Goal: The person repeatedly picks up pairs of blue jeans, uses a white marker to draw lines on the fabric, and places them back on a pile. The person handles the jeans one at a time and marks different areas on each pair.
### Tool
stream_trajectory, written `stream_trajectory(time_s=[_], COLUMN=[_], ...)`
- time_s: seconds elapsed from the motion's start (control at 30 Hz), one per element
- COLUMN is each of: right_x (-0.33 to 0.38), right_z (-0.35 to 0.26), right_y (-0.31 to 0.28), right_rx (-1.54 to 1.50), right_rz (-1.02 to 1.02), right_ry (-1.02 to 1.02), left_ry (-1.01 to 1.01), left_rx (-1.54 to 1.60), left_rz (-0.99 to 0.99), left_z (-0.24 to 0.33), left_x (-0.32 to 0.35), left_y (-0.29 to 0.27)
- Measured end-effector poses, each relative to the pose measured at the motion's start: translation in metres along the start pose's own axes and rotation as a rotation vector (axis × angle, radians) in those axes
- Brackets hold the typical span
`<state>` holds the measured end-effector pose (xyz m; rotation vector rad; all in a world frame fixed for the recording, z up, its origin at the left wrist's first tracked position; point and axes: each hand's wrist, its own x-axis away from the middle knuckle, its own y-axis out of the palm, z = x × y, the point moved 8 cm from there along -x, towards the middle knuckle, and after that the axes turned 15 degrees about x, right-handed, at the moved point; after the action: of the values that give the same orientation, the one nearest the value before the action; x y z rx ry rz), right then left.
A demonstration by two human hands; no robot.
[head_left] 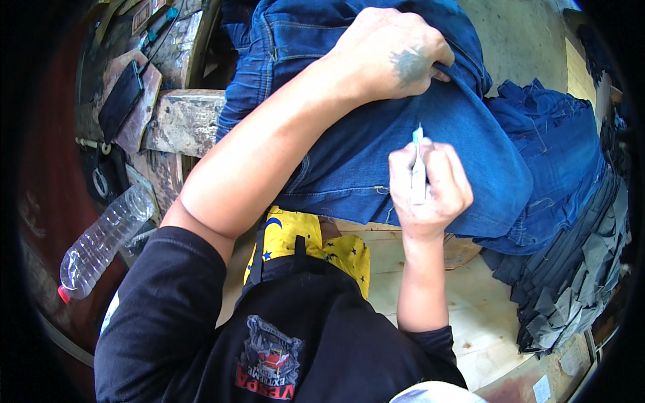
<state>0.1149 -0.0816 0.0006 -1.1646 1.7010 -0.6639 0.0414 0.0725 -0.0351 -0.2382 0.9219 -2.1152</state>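
Gripping slim tool (418, 176) — perhaps snips, creased denim (474, 158)

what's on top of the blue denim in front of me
Your left hand lies on the blue denim; your right hand holds a slim pale tool over it. The denim beneath both hands and inside the folds is hidden.

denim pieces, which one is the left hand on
The larger blue denim piece, under the left hand and right hand; the other denim heap lies to its right, untouched.
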Motion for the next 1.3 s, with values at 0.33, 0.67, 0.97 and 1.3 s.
stream_trajectory(time_s=[0.33, 0.67, 0.97, 1.3], right_x=[0.043, 0.012, 0.002, 0.033], right_z=[-0.008, 0.008, 0.006, -0.007], right_y=[-0.010, -0.009, 0.003, -0.013], right_rx=[-0.009, -0.015, -0.041, 0.007], right_rz=[0.098, 0.095, 0.050, 0.077], right_ry=[-0.085, 0.006, 0.032, -0.011], left_ry=[0.219, -0.081, -0.065, -0.064], left_rx=[0.138, 0.037, 0.038, 0.070], left_rz=[0.190, 0.042, 0.067, 0.065], left_z=[0.020, -0.002, -0.007, 0.005], left_x=[0.009, -0.002, -0.002, 0.000], left_y=[-0.016, -0.001, 0.001, -0.008])
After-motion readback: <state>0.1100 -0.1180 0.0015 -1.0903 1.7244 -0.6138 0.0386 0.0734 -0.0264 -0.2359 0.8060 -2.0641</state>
